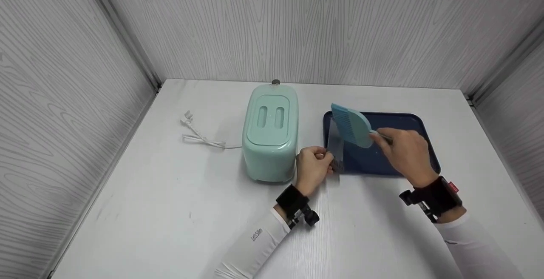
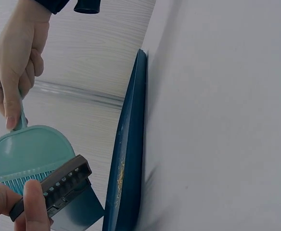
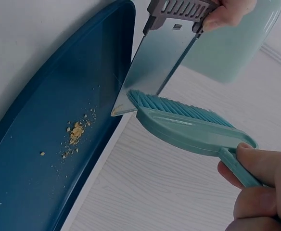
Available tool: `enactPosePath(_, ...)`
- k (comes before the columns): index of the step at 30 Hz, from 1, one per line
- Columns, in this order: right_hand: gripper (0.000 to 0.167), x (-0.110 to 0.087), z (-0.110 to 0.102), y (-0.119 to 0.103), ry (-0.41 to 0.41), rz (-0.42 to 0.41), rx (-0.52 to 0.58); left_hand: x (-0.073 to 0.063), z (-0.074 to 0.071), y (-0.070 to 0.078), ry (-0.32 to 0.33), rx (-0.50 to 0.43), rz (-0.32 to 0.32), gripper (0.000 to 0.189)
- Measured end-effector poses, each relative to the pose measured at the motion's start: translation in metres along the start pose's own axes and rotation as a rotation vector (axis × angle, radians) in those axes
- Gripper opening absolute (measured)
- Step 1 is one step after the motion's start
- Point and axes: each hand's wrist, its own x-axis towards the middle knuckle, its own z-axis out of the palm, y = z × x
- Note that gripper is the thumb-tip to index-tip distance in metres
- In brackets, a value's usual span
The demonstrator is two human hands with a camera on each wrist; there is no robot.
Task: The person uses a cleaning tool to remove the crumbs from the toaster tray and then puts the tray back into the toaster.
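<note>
My left hand (image 1: 313, 167) pinches the dark slotted end of a toaster crumb tray (image 3: 162, 53), a thin metal plate. The plate is tilted, its far end over the left edge of a dark blue tray (image 1: 395, 119). In my right hand (image 1: 406, 153) I grip the thin handle of a small teal brush (image 3: 188, 132). Its bristles (image 3: 150, 101) lie against or just over the metal plate near its lower corner; exact contact is unclear. Yellowish crumbs (image 3: 76, 133) lie scattered in the blue tray, and a few specks show at the plate's corner.
A mint-green toaster (image 1: 272, 160) with a lid on top stands left of the blue tray, close beside my left hand. Its white cord and plug (image 1: 204, 138) lie on the white table (image 1: 170, 211). Grey wood-grain panels (image 1: 276, 24) enclose the back and sides.
</note>
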Motion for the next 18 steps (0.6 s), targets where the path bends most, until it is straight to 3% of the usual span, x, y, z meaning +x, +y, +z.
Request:
enactPosePath(10,0.023,0.003,0.013,0.001,-0.031,0.009,0.0,0.0,0.0,0.0,0.001,-0.018,-0.003,0.008)
enactPosePath(18,0.016,0.009,0.021,0.002,-0.026,-0.035,-0.023,0.0,-0.001,0.001,0.001,-0.006,0.026,0.01)
